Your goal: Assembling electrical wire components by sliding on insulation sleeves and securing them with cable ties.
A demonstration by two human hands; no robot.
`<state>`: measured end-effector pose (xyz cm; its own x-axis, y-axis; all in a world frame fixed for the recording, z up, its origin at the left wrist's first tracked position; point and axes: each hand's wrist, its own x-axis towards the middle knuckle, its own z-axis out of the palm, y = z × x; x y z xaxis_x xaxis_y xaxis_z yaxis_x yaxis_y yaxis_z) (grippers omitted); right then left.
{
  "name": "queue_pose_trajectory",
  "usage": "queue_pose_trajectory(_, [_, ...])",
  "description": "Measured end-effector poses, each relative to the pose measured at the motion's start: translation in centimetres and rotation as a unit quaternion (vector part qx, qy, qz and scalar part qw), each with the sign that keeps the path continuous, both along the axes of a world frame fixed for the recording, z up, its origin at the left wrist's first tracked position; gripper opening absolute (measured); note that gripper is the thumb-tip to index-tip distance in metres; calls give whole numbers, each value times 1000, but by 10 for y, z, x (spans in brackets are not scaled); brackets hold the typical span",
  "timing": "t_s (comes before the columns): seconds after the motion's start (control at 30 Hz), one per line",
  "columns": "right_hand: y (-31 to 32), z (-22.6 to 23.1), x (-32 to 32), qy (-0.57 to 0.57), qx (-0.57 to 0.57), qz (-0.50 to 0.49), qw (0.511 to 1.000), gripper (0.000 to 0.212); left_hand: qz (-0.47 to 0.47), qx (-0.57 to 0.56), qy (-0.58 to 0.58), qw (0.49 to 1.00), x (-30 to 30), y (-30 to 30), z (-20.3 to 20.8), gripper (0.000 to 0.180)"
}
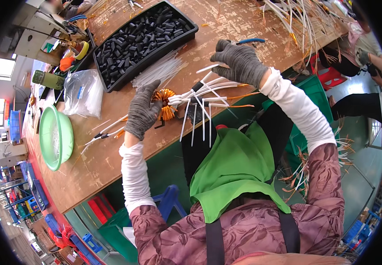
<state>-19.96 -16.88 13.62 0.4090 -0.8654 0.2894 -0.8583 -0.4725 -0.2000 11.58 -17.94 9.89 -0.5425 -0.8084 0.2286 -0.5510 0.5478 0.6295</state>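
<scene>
My left hand (pixel 144 110), in a grey glove, is closed on a copper-wound ring coil (pixel 166 104) at the table's near edge. From the coil a bundle of leads in white sleeves (pixel 206 90) fans out to the right, some hanging over the edge, with bare copper ends on a few. Black tubing pieces (pixel 197 86) sit on some leads. My right hand (pixel 242 62), gloved too, is above the bundle, with a short white sleeve (pixel 207 68) pinched between thumb and fingers.
A black tray (pixel 144 44) of short black tubes stands beyond the coil, with loose white sleeves (pixel 162 70) beside it. At left are a plastic bag (pixel 84 92) and a green basin (pixel 57 137). More leads (pixel 299 22) lie far right, near other people.
</scene>
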Motion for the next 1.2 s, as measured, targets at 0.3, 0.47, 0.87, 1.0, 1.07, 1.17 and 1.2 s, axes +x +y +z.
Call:
queue_pose_trajectory(0.3, [67,-25,1,61,205,49,976,26,-54,205,-97,972,12,-30,-7,59])
queue_pose_trajectory(0.47, [83,-53,14,23,162,-59,985,25,-56,260,-174,948,-7,-46,4,53])
queue_pose_trajectory(0.87, [79,-10,-6,-56,12,-23,998,21,4,-126,-80,989,-10,46,86,45])
queue_pose_trajectory(1.0, [27,18,-10,-77,-221,7,972,31,45,-384,-94,918,-13,45,108,48])
queue_pose_trajectory(1.07, [-1,12,-14,-104,-274,8,956,29,56,-444,-91,890,-12,40,95,50])
queue_pose_trajectory(1.17, [-23,-11,-19,-33,-308,-37,950,19,85,-493,-82,862,-11,35,52,55])
queue_pose_trajectory(1.2, [-27,-21,-19,3,-347,-43,937,18,90,-496,-76,860,-14,33,35,55])
